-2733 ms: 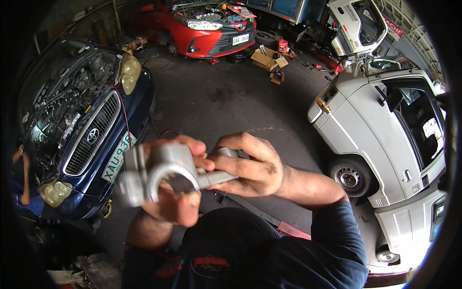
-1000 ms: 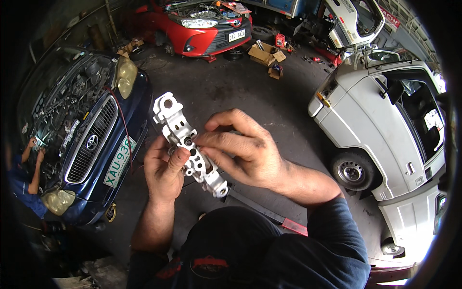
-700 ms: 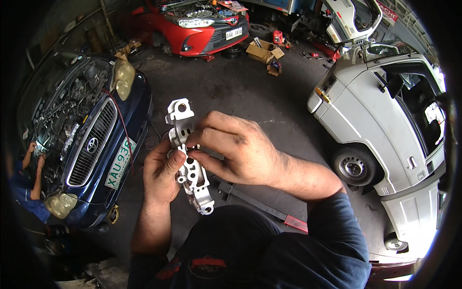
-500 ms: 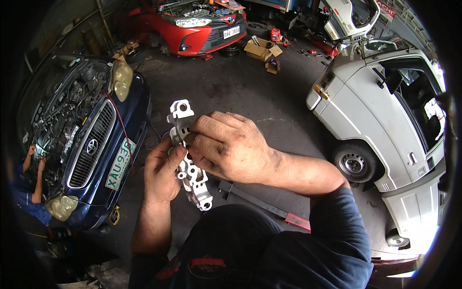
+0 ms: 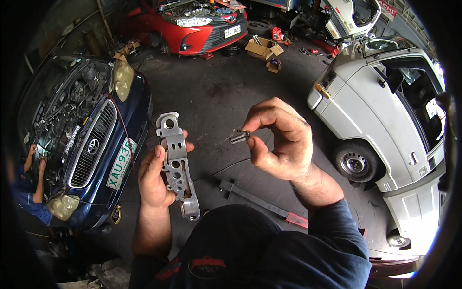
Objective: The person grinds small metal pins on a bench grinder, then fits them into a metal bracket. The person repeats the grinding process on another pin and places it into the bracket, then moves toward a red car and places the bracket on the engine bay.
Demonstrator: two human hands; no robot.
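A long silvery metal bracket [image 5: 176, 151] with round holes and slots stands roughly lengthwise in front of me. My left hand [image 5: 154, 182] is closed around its middle, thumb on the near face and fingertips showing past the right edge. To the right, apart from the bracket, my right hand [image 5: 288, 139] pinches a small shiny metal piece [image 5: 238, 138] between thumb and forefinger. That piece looks like a short cylindrical pin with a thin bit at its upper side; its exact kind is too small to tell.
A dark blue car [image 5: 103, 144] with its engine bay exposed stands at the left, a co-worker's hands [image 5: 40, 156] over it. A red car [image 5: 202, 33] and a cardboard box [image 5: 262, 48] are ahead. A white truck [image 5: 380, 111] stands right. A red-ended bar [image 5: 264, 207] lies below.
My right hand has moved right, away from the bracket, with the small metal piece pinched in it. The bracket, in my left hand, has turned and now shows more of its face.
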